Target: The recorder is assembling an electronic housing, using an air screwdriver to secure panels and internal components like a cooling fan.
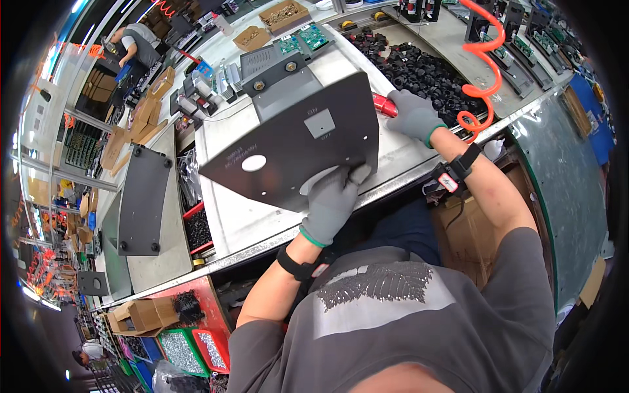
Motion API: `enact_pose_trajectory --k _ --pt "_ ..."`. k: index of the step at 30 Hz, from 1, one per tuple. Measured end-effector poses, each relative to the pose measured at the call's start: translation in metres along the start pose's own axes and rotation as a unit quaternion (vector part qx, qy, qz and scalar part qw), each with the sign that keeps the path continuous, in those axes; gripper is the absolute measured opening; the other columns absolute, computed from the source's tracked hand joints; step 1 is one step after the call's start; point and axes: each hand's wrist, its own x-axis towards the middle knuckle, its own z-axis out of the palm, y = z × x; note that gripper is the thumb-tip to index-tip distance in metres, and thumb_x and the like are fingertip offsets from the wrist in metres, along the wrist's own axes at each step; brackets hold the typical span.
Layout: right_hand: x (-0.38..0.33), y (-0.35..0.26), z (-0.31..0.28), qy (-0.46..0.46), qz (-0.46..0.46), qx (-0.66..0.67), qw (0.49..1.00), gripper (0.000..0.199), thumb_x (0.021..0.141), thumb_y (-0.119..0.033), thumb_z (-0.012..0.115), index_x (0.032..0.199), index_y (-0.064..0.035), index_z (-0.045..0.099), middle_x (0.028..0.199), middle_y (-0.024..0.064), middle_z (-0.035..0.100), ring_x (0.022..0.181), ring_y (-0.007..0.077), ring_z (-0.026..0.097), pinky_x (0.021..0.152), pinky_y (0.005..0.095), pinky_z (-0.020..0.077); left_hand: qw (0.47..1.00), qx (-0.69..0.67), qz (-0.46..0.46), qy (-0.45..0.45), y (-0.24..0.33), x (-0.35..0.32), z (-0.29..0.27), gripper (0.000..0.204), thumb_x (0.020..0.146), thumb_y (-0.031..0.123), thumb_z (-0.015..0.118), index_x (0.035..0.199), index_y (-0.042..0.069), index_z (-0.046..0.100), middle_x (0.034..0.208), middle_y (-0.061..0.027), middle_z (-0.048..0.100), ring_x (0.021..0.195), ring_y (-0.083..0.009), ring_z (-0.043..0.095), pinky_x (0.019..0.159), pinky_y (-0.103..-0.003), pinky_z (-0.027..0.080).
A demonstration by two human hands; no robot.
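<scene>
A black flat panel (pixel 295 141) with a square opening, an oval opening and small holes stands tilted over the white work surface (pixel 229 223). My left hand (pixel 331 203), in a grey glove, is closed on its near lower edge. Behind the panel shows a grey metal part (pixel 282 92) with two round feet; how far the two are joined is hidden. To the panel's right, my gloved right hand (pixel 414 116) is wrapped round a red cylindrical tool (pixel 384 105). The panel and my fingers hide the tool's far end, so its exact kind is unclear.
A long bin of black plastic parts (pixel 426 75) lies beyond my right hand, beside a coiled orange hose (pixel 488 65). Green circuit boards (pixel 304 39) and cardboard boxes (pixel 282 14) sit at the back. Another dark panel (pixel 145 203) with feet rests at left. A person (pixel 137 46) works far left.
</scene>
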Motion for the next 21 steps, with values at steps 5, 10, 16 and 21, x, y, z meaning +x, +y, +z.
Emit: enact_pose_trajectory --k 5,10,16,21 --pt "0.003 0.000 0.024 0.065 -0.028 -0.096 0.993 0.055 0.084 -0.045 0.070 0.126 -0.0116 0.057 0.112 0.0128 0.061 0.108 0.0335 0.060 0.090 0.0445 0.0498 1.000 -0.020 0.002 -0.006 -0.005 0.007 0.000 0.036 0.092 0.034 0.071 0.084 -0.001 0.070 0.068 -0.0179 0.061 0.061 -0.0322 0.059 0.060 -0.040 0.046" --pt "-0.002 0.001 0.039 0.159 -0.034 -0.151 0.975 0.056 0.085 -0.048 0.069 0.127 -0.0118 0.057 0.109 0.0098 0.062 0.102 0.0282 0.059 0.083 0.0422 0.0465 0.998 0.059 0.026 -0.028 -0.010 0.003 0.002 0.040 0.093 0.037 0.069 0.078 0.000 0.067 0.067 -0.0175 0.060 0.063 -0.0353 0.060 0.060 -0.042 0.046" --pt "-0.013 0.002 0.050 0.261 -0.085 -0.145 0.951 0.058 0.085 -0.044 0.068 0.129 -0.0089 0.056 0.107 0.0076 0.062 0.100 0.0260 0.057 0.081 0.0419 0.0443 0.975 0.206 0.079 -0.008 -0.009 -0.006 0.012 0.035 0.095 0.031 0.063 0.071 0.006 0.062 0.063 -0.0144 0.058 0.058 -0.0352 0.060 0.052 -0.045 0.046" --pt "-0.013 0.001 0.048 0.225 -0.058 -0.128 0.964 0.058 0.085 -0.040 0.070 0.131 -0.0088 0.055 0.113 0.0073 0.063 0.106 0.0261 0.057 0.084 0.0412 0.0456 0.971 0.228 0.074 -0.009 -0.011 -0.009 0.015 0.032 0.094 0.029 0.063 0.072 0.007 0.061 0.062 -0.0127 0.058 0.055 -0.0338 0.060 0.051 -0.044 0.047"
